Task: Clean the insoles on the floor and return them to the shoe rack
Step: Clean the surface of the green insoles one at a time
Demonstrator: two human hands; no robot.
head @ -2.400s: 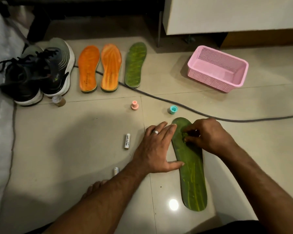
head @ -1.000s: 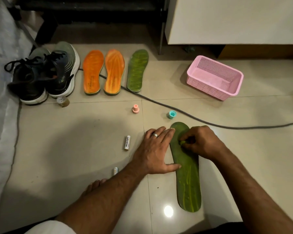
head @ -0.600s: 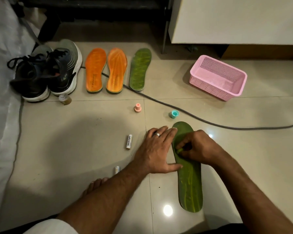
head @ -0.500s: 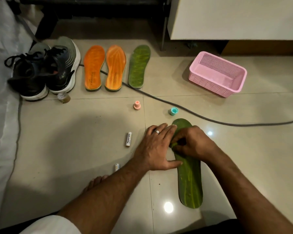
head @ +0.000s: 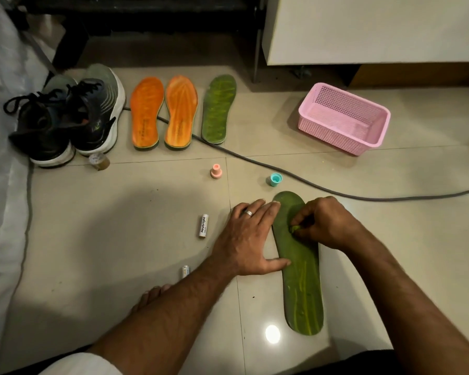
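Observation:
A long green insole (head: 302,277) lies on the tiled floor in front of me. My left hand (head: 248,239) rests flat beside it, with fingertips and thumb pressing on its left edge. My right hand (head: 321,221) is curled over the insole's upper part and pinches a small green piece (head: 294,228) against the surface. Farther back, two orange insoles (head: 146,115) (head: 180,112) and a second green insole (head: 217,109) lie side by side.
A pair of dark sneakers (head: 65,117) stands at the back left. A pink basket (head: 344,117) sits at the back right, and a grey cable (head: 309,182) crosses the floor. A pink cap (head: 216,171), a teal cap (head: 276,180) and two small white tubes (head: 204,225) (head: 185,271) lie nearby.
My right hand has slid back and forth over the upper part of the near green insole while my left hand kept holding its edge. The camera shifted slightly.

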